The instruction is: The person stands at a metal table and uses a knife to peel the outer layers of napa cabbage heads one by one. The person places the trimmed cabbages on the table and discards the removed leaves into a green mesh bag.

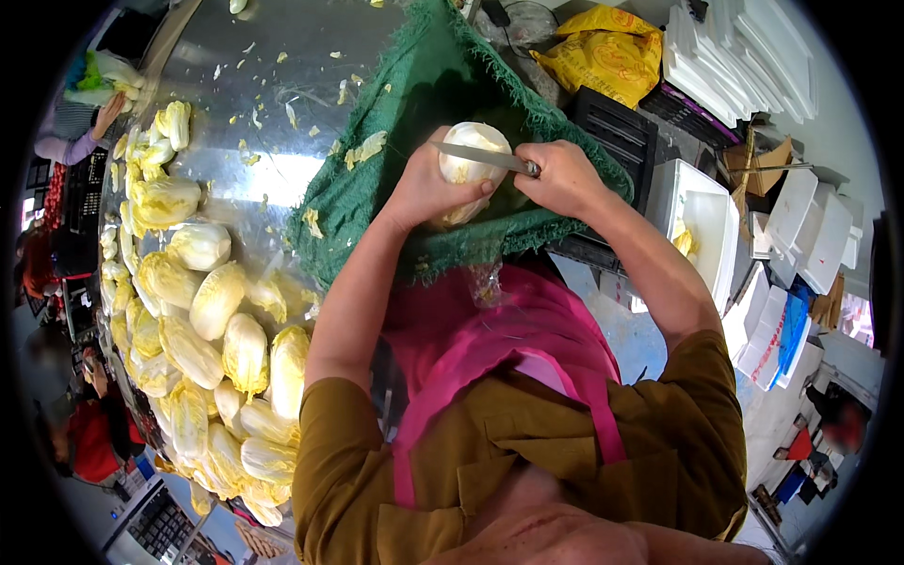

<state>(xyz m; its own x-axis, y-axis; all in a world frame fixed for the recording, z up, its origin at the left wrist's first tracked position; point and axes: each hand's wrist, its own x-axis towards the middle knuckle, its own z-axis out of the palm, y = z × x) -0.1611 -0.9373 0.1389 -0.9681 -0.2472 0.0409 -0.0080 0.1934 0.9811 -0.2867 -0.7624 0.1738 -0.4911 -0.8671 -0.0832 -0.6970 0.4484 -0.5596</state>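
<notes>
My left hand (432, 185) grips a napa cabbage (474, 150) from the side, its pale base end turned up. In my right hand (561, 176) is the handle of a knife, and its blade (480, 155) lies across the cabbage near the base, its tip close to my left hand's fingers. Both hands are above a green net sack (339, 191) with frayed edges, spread open in front of my pink apron (494, 332). Leaf scraps cling to the sack. Whether the blade has entered the cabbage I cannot tell.
Many napa cabbages (191, 349) are piled on the metal table (233, 92) at left, with leaf scraps beyond. At right stand a black crate (614, 134), a white foam box (720, 219) and a yellow bag (607, 53). Another person's hand (109, 113) shows at far left.
</notes>
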